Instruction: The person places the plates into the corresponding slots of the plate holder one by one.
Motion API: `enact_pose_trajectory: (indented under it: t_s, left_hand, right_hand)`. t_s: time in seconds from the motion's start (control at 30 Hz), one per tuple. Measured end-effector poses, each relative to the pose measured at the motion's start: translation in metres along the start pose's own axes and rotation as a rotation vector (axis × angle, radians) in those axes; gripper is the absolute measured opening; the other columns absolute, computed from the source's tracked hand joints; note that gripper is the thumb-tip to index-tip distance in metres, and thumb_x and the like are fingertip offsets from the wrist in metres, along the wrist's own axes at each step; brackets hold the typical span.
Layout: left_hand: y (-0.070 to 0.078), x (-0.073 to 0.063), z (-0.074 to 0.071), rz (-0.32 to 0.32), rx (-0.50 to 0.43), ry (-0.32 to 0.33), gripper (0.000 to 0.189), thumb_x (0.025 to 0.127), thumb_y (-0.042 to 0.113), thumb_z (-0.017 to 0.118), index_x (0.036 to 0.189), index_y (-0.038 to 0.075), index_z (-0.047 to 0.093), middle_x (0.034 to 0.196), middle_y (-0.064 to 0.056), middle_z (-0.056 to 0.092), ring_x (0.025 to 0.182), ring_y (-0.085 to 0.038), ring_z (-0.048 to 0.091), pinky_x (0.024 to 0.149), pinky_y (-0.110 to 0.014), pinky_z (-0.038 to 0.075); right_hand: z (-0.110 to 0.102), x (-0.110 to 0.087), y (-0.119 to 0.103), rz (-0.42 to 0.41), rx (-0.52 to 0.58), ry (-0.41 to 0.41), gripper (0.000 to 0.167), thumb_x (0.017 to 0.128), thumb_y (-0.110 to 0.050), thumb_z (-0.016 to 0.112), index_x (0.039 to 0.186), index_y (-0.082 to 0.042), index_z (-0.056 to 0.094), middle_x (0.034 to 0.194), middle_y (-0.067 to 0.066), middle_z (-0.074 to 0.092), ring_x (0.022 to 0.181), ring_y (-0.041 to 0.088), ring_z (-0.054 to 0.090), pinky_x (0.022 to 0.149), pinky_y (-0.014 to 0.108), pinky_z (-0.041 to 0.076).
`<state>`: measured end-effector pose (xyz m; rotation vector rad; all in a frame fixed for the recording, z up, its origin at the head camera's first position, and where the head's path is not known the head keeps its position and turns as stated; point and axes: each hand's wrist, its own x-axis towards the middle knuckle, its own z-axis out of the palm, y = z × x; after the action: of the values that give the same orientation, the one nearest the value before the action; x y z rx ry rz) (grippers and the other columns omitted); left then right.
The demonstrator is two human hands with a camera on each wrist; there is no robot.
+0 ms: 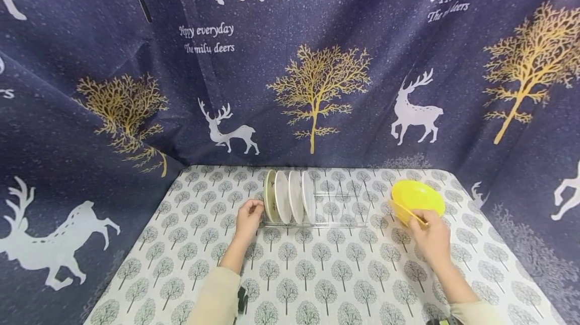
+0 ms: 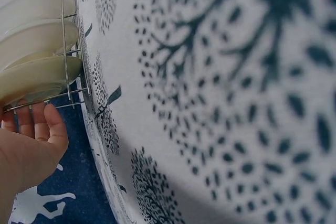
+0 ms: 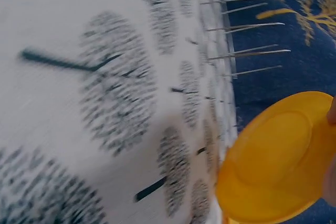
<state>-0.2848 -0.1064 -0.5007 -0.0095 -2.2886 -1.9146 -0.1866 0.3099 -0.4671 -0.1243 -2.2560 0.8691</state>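
Observation:
My left hand (image 1: 248,220) grips the left end of a wire dish rack (image 1: 340,224), its fingers curled at the end wire in the left wrist view. Several plates stand upright in the rack's left part: a pale green plate (image 1: 270,196) nearest that hand, then white plates (image 1: 295,196). On the right, my right hand (image 1: 431,234) pinches the edge of a yellow plate (image 3: 275,156), tilted up on its side. Behind it another yellow plate (image 1: 419,196) lies on the table. In the right wrist view only a bit of the hand shows at the edge.
A white cloth with grey tree prints (image 1: 323,289) covers the table. Bare wire dividers (image 1: 343,199) stand in the rack's right part. A dark blue curtain (image 1: 290,128) with deer and tree prints hangs behind and along both sides.

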Motion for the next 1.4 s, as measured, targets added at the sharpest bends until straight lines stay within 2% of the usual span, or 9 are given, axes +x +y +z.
enact_pose_trajectory:
  t_s: [0.13,0.27,0.4,0.67,0.77,0.93,1.1,1.3,1.4]
  left_hand:
    - [0.002,0.0,-0.001,0.002,-0.011,-0.011,0.017,0.094,0.016,0.052,0.101,0.003,0.06,0.098,-0.01,0.06,0.092,-0.026,0.057,0.083,-0.043,0.051]
    - [0.003,0.001,-0.001,0.001,-0.024,-0.009,0.016,0.093,0.014,0.052,0.1,0.002,0.059,0.098,-0.011,0.06,0.093,-0.03,0.058,0.083,-0.044,0.051]
    - [0.002,0.001,-0.001,-0.023,-0.042,-0.008,0.015,0.093,0.014,0.052,0.098,0.001,0.059,0.097,-0.011,0.06,0.092,-0.029,0.059,0.083,-0.04,0.052]
    - [0.001,0.003,0.0,-0.033,-0.094,-0.016,0.02,0.096,0.019,0.051,0.097,0.0,0.058,0.096,-0.012,0.061,0.09,-0.023,0.059,0.084,-0.035,0.052]
    - [0.0,0.004,0.001,-0.021,-0.091,-0.03,0.021,0.097,0.019,0.051,0.097,0.0,0.058,0.097,-0.012,0.061,0.09,-0.023,0.059,0.083,-0.035,0.052]
    - [0.0,0.005,0.001,-0.016,-0.089,-0.052,0.02,0.097,0.018,0.05,0.097,0.0,0.057,0.096,-0.011,0.06,0.088,-0.023,0.059,0.083,-0.036,0.052]
    - [0.003,0.007,-0.003,-0.032,-0.084,-0.072,0.018,0.097,0.016,0.049,0.097,0.0,0.057,0.094,-0.01,0.06,0.087,-0.024,0.059,0.083,-0.039,0.052]
    - [0.003,0.009,-0.004,-0.036,-0.129,-0.106,0.018,0.097,0.011,0.048,0.096,-0.005,0.056,0.093,-0.014,0.058,0.092,-0.038,0.056,0.087,-0.049,0.049]
    - [0.003,0.009,-0.003,-0.037,-0.114,-0.097,0.019,0.097,0.014,0.048,0.096,-0.003,0.056,0.093,-0.013,0.059,0.092,-0.035,0.057,0.087,-0.046,0.049]
  right_hand:
    - [-0.001,0.006,-0.008,0.041,0.043,0.04,0.011,0.079,0.003,0.06,0.09,0.006,0.062,0.087,0.02,0.063,0.08,0.028,0.057,0.073,0.025,0.043]
    - [0.0,0.007,-0.019,0.051,0.089,0.082,0.011,0.081,0.002,0.06,0.091,0.006,0.059,0.086,0.019,0.063,0.077,0.003,0.052,0.068,0.007,0.038]
    - [0.001,0.007,-0.026,0.083,0.13,0.104,0.01,0.082,0.001,0.059,0.091,0.006,0.059,0.085,0.019,0.063,0.072,-0.012,0.043,0.064,0.004,0.037]
    - [0.0,0.006,-0.033,0.18,0.209,0.112,0.013,0.085,0.001,0.059,0.095,0.007,0.057,0.085,0.014,0.06,0.072,-0.006,0.047,0.061,0.004,0.041]
    - [0.001,0.003,-0.039,0.26,0.26,0.128,0.013,0.087,-0.001,0.059,0.097,0.006,0.056,0.085,0.001,0.058,0.075,-0.003,0.05,0.064,0.005,0.043]
    - [0.006,0.0,-0.049,0.368,0.388,0.185,0.01,0.088,-0.001,0.058,0.096,0.003,0.053,0.087,-0.003,0.055,0.082,0.002,0.054,0.069,0.008,0.046]
    - [0.014,0.002,-0.064,0.364,0.541,0.26,0.009,0.087,0.006,0.056,0.093,0.001,0.053,0.083,0.001,0.054,0.079,0.007,0.056,0.066,0.01,0.049]
    - [0.022,0.003,-0.078,0.33,0.644,0.301,0.011,0.086,0.01,0.057,0.094,0.003,0.054,0.08,0.0,0.056,0.075,0.01,0.055,0.062,0.011,0.048]
    - [0.025,0.004,-0.083,0.331,0.703,0.309,0.013,0.086,0.01,0.057,0.093,0.0,0.054,0.083,0.005,0.055,0.076,0.011,0.054,0.063,0.013,0.05]
